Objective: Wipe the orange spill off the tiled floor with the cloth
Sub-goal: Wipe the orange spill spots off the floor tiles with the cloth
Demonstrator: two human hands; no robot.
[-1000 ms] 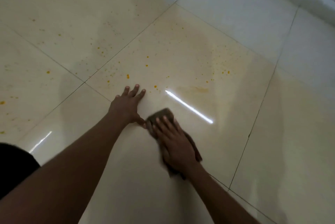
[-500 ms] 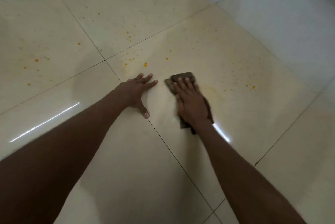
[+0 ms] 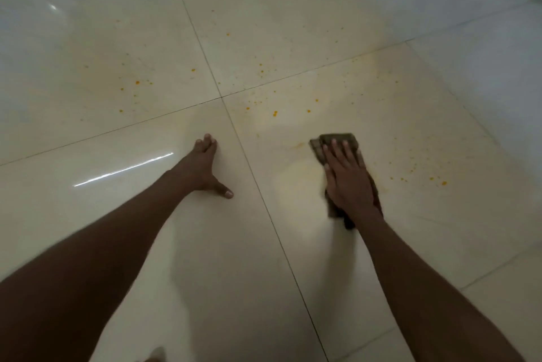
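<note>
My right hand [image 3: 349,180] lies flat, fingers spread, on a dark brown-green cloth [image 3: 337,140] and presses it against the cream tiled floor [image 3: 293,24]. The cloth sticks out beyond my fingertips and behind my wrist. Orange spill droplets [image 3: 275,113] dot the tile just ahead of the cloth, with more at the right [image 3: 431,178] and on the far left tile [image 3: 137,82]. A faint orange smear [image 3: 299,144] lies left of the cloth. My left hand [image 3: 202,165] rests palm down on the neighbouring tile, thumb out, holding nothing.
Dark grout lines cross at a junction [image 3: 221,97] between my hands. A bright light reflection [image 3: 123,169] streaks the glossy tile at the left. Paler grey tiles [image 3: 484,53] lie at the far right.
My right hand has slid the cloth to the right, away from my left hand. My view has swung, so the grout junction now sits between my hands. My left hand stays planted.
</note>
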